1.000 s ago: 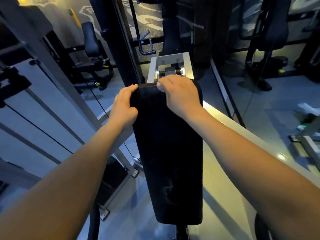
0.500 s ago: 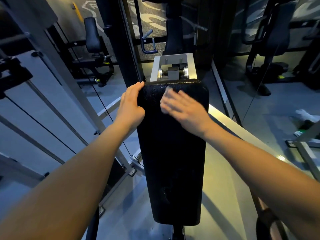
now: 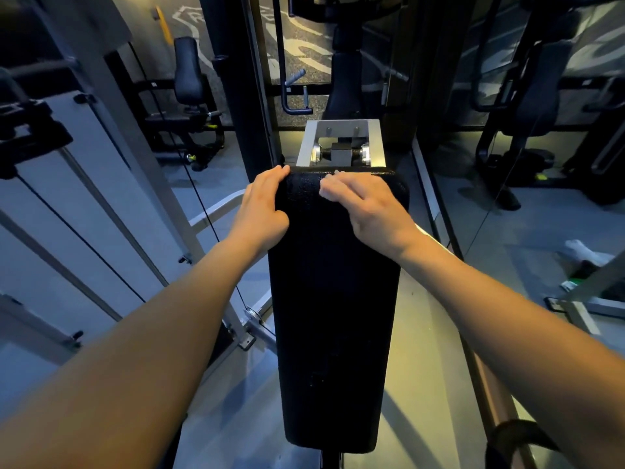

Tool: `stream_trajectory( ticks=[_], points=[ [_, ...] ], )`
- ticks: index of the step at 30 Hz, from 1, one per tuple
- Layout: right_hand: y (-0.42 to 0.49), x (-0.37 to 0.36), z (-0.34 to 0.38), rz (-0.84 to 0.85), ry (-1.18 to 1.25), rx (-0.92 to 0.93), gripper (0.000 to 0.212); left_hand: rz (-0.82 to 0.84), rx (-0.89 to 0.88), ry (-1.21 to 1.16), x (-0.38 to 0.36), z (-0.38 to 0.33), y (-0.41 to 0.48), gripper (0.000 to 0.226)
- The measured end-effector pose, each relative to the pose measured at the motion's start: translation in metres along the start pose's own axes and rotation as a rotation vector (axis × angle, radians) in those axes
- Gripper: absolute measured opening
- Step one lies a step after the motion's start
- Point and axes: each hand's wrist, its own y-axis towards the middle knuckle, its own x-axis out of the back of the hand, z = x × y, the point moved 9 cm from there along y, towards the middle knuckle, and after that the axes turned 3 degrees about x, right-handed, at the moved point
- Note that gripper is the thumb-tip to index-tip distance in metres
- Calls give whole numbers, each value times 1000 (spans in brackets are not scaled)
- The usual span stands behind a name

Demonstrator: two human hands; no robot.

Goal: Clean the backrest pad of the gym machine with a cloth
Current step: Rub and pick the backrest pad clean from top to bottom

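Observation:
The black backrest pad (image 3: 334, 299) runs long and narrow down the middle of the view, its top end under a silver bracket (image 3: 340, 126). My left hand (image 3: 262, 211) grips the pad's upper left edge, thumb on the face and fingers wrapped round the side. My right hand (image 3: 368, 208) lies on the pad's top end with fingers reaching the upper rim. It presses a small pale cloth (image 3: 336, 173); only a sliver shows past the fingertips, the rest is hidden under the hand.
A grey metal frame (image 3: 111, 137) with cables stands close on the left. Other black gym machines stand at back left (image 3: 189, 79) and right (image 3: 537, 106). White items (image 3: 585, 250) lie on the floor at right. A black strap (image 3: 514, 438) shows at bottom right.
My right hand slid a little down the pad's face, then back up to the top rim. My left hand stayed on the left edge.

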Motion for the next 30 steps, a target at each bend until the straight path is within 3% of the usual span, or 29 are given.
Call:
stream_trajectory(
  ticks=[7, 11, 15, 21, 26, 28, 30],
  points=[
    [0, 42, -30, -251, -250, -280, 15, 0, -12, -17, 1, -1, -1, 84],
    [0, 29, -41, -97, -187, -327, 40, 16, -6, -30, 0, 0, -2, 84],
    [17, 25, -29, -90, -130, -270, 43, 78, -3, -72, 3, 1, 1, 82],
    [35, -14, 9, -122, -97, -323, 34, 81, 198, -324, 17, 32, -8, 75],
    [30, -92, 86, 127, -121, 29, 35, 150, 314, -504, 0, 52, -25, 73],
    [34, -82, 85, 141, -141, 56, 29, 176, 329, -553, 0, 59, -27, 72],
    [45, -51, 61, 61, -182, -38, 25, 208, 331, -577, 0, 61, -28, 75]
  ],
)
